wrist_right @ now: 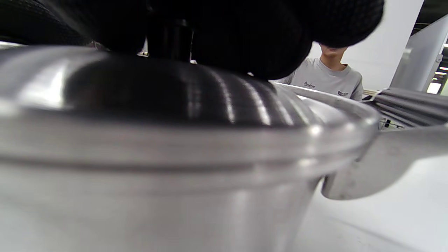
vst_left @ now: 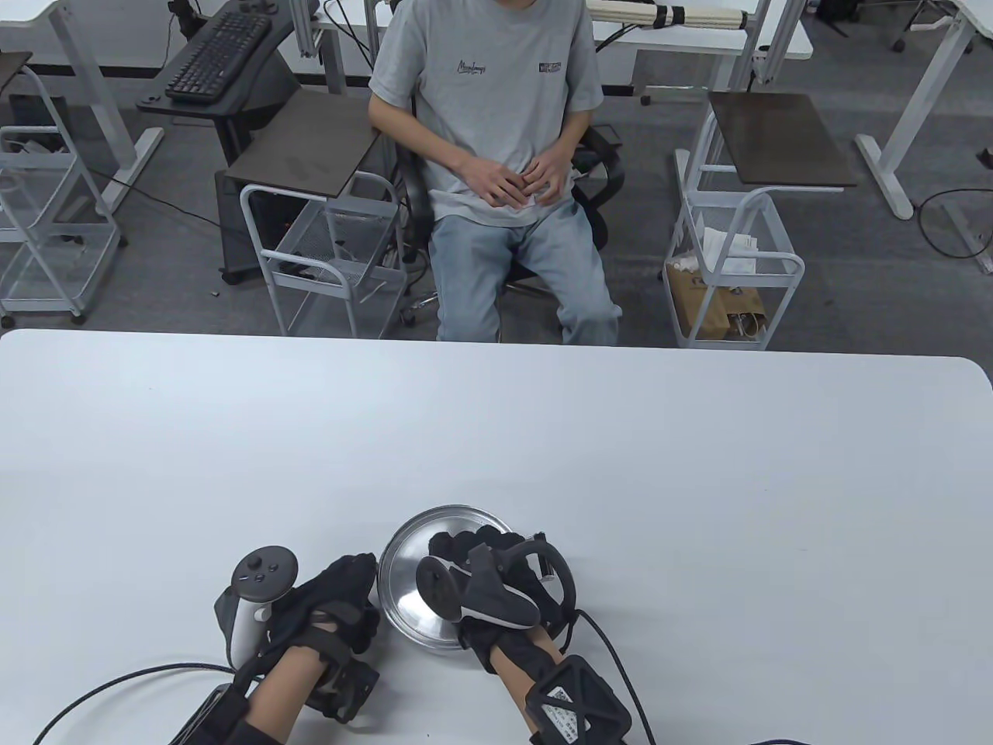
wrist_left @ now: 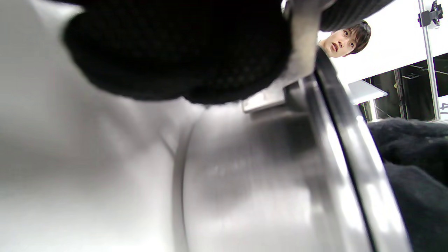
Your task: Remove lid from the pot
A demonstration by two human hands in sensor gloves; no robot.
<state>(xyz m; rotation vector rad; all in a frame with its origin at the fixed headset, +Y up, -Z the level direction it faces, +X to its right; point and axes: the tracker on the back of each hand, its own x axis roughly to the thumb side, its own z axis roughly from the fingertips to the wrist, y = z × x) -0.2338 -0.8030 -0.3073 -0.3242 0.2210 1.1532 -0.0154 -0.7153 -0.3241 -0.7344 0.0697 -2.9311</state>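
Observation:
A steel pot point(wrist_right: 140, 210) stands near the table's front edge with its domed steel lid point(vst_left: 407, 574) seated on the rim. My right hand point(vst_left: 473, 547) lies over the lid's top, and in the right wrist view its fingers point(wrist_right: 252, 38) close around the dark knob point(wrist_right: 171, 38). My left hand point(vst_left: 345, 594) is against the pot's left side. In the left wrist view its fingers point(wrist_left: 175, 52) wrap over the pot's side handle point(wrist_left: 269, 96) by the pot wall point(wrist_left: 245, 182). The other side handle point(wrist_right: 385, 164) sticks out free.
The white table point(vst_left: 496, 434) stretches far and wide around the pot. A person point(vst_left: 496, 155) in a grey shirt sits on a chair just beyond the far edge. Cables point(vst_left: 116, 687) trail from both wrists at the front edge.

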